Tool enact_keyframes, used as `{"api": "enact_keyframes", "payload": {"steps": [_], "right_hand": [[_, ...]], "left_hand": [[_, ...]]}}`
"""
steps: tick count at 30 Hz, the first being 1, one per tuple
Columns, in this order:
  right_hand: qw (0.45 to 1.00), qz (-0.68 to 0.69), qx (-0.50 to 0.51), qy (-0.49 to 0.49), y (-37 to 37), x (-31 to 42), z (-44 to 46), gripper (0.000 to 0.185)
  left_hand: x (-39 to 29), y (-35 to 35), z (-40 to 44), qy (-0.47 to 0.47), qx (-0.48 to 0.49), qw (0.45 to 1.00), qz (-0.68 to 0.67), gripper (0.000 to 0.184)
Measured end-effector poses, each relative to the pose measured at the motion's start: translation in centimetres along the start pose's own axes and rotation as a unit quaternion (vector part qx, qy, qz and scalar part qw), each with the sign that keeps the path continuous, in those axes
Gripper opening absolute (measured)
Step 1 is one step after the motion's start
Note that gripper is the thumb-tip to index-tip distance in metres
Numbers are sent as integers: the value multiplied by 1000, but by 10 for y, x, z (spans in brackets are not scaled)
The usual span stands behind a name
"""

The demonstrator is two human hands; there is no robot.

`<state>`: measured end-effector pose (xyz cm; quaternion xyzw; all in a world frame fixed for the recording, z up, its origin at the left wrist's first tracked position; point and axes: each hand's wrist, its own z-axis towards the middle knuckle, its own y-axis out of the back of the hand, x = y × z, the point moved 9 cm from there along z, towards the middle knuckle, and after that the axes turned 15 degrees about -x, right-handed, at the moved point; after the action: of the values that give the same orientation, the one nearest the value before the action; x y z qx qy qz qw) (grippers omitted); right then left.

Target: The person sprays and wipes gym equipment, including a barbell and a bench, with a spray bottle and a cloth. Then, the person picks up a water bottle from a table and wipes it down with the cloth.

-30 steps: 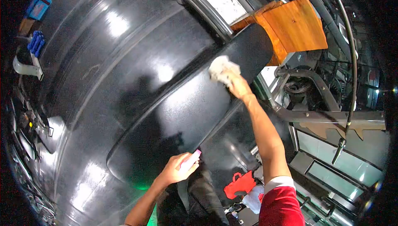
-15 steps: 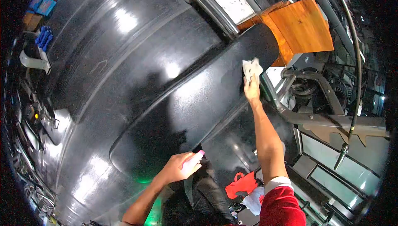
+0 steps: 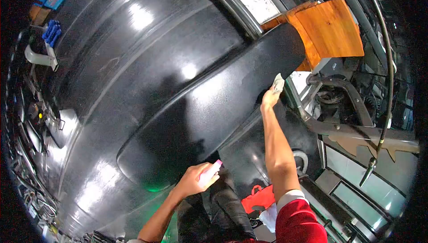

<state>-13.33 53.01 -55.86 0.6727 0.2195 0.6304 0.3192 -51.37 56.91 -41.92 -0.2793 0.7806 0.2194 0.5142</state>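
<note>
A pale cloth (image 3: 278,83) is in my right hand (image 3: 270,98), at the right edge of a long, glossy black panel (image 3: 232,82). My left hand (image 3: 197,179) is wrapped round a small white and pink bottle (image 3: 208,174) near the panel's lower edge. The black panel has rounded ends and bright reflections, and it lies against a larger curved black surface (image 3: 107,55).
An orange-brown wooden piece (image 3: 332,29) adjoins the panel's upper right end. Metal framework (image 3: 347,129) and a hanging hose with a metal tip (image 3: 369,171) are at the right. A red bag (image 3: 260,198) lies below. Blue clamps (image 3: 52,33) stand at the upper left.
My right hand has moved with the cloth from the panel's middle surface to its right edge and slightly down. My left hand still holds the bottle in nearly the same place.
</note>
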Motion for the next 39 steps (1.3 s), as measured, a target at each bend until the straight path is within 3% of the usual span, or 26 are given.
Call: {"api": "enact_keyframes", "payload": {"steps": [3, 4, 5, 7, 9, 10, 11, 13, 14, 15, 17, 21, 24, 25, 29, 32, 33, 35, 37, 39], "right_hand": [[1000, 23, 15, 16, 11, -25, -32, 57], [984, 54, 11, 168, 20, -13, -53, 56], [962, 133, 82, 223, 24, -9, -74, 54], [963, 186, 191, 25, 26, -53, -90, 53], [926, 210, 222, -224, 17, -90, -92, 53], [958, 178, 217, -54, 5, -93, -63, 53], [981, 156, 104, 46, 15, -59, -49, 55], [986, 113, 117, -27, -10, -54, -16, 54], [989, 43, 102, 96, -14, -21, -12, 53], [972, -29, 84, 217, -21, 15, -12, 52], [905, -50, 161, 391, -67, 63, -27, 53], [843, -204, 211, 451, -121, 136, -83, 44], [713, -251, 323, 569, -138, 152, -149, 37], [717, -297, 363, 516, -139, 148, -156, 36], [667, -128, 423, 599, -121, 138, -157, 35], [771, -245, 290, 511, -131, 131, -71, 31], [824, -136, 263, 483, -115, 145, -62, 28], [784, -133, 217, 565, -100, 150, -88, 25], [774, -201, 345, 492, -104, 122, -122, 28], [692, -54, 428, 579, -57, 133, -195, 38]], "left_hand": [[4, 1, -3, -6, -5, 1000, 5, 21], [3, 1, -4, -7, -6, 1000, 3, 21], [3, 1, -4, -3, -5, 1000, 2, 21], [1, -1, -2, -1, -8, 1000, -2, 21], [-3, 0, -2, -9, -11, 1000, 10, 21], [-5, 1, 0, -7, -14, 1000, 13, 21], [-15, 2, 4, -43, -13, 998, 35, 21], [-23, 0, 6, -80, -10, 995, 57, 21], [-22, -1, 7, -78, -11, 996, 52, 21], [-21, -1, 9, -75, -12, 996, 46, 21], [-23, -4, 8, -76, 0, 996, 53, 20], [-19, -7, 3, -83, 7, 993, 78, 20], [-8, -5, 0, -63, -10, 995, 70, 20], [-10, -4, 0, -63, -13, 996, 70, 20], [-13, -2, -3, -52, -19, 997, 46, 26], [-11, -2, -6, -56, -17, 997, 49, 31], [-14, -3, -6, -84, -16, 994, 68, 30], [-9, 2, -6, -58, -34, 997, 48, 25], [-4, 4, -1, -43, -52, 998, 19, 20], [4, 1, 3, -13, -48, 999, 19, 19]]}}
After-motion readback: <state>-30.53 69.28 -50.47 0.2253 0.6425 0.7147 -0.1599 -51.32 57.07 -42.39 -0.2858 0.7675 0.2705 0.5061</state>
